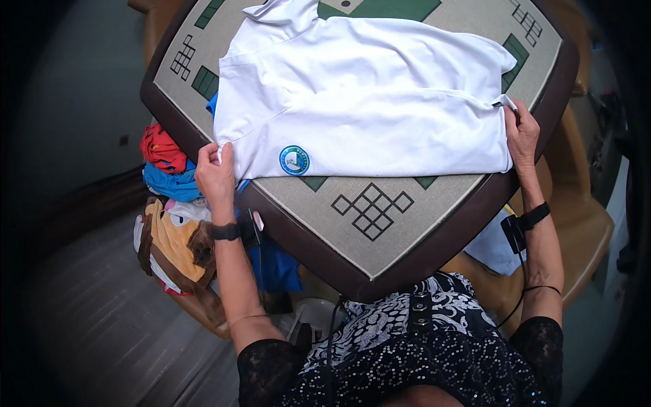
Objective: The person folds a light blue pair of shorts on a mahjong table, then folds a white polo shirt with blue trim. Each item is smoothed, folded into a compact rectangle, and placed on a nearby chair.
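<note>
A white short-sleeved shirt (376,122) lies sideways across the table, with its collar end to the left and its hem to the right. A round blue and green badge (294,160) sits on the cloth near the front fold. My left hand (216,165) pinches the shirt at its left end, close to the badge. At the hem on the right, my right hand (521,133) grips a corner of the cloth, where a small dark tag (498,105) shows. The front edge runs fairly straight between both hands, while the far layer is rumpled.
Beneath the shirt is a table with a patterned beige top (305,203) and a dark raised rim (315,239). Red cloth (164,148), blue cloth (170,180) and a brown plush-like item (175,239) are heaped at left. Light blue cloth (493,246) lies on a tan chair (585,219) at right.
</note>
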The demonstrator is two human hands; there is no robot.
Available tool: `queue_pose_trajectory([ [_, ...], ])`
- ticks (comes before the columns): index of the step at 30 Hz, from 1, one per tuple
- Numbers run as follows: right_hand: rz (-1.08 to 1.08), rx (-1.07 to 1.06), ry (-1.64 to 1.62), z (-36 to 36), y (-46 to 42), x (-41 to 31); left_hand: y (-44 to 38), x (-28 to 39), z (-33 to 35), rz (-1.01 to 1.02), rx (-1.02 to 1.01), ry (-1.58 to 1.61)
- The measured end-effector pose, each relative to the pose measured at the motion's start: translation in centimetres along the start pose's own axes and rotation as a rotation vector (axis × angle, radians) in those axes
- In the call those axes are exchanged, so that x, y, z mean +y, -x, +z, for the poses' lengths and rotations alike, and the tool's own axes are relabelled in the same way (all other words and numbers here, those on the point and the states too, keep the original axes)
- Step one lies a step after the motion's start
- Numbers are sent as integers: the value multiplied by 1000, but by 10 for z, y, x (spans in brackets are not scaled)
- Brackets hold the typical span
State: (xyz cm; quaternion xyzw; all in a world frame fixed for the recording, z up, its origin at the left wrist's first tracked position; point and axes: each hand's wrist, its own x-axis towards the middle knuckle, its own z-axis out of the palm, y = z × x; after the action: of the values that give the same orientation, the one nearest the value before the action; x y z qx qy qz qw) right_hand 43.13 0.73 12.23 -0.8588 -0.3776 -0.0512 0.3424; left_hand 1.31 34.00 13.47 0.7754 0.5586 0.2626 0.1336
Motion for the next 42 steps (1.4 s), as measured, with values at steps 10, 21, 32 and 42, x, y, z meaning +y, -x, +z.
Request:
queue_pose_trajectory([
  [10,-20,64,11,3,-1,-7,8,-12,-29,-12,-260,-152],
  [21,6,58,-6,-1,-1,-11,-71,95,36,740,-266,-86],
  [32,18,43,12,-2,-1,-12,-42,59,34,472,-337,-187],
  [42,-35,72,13,1,-1,-12,-62,60,36,531,-422,-316],
])
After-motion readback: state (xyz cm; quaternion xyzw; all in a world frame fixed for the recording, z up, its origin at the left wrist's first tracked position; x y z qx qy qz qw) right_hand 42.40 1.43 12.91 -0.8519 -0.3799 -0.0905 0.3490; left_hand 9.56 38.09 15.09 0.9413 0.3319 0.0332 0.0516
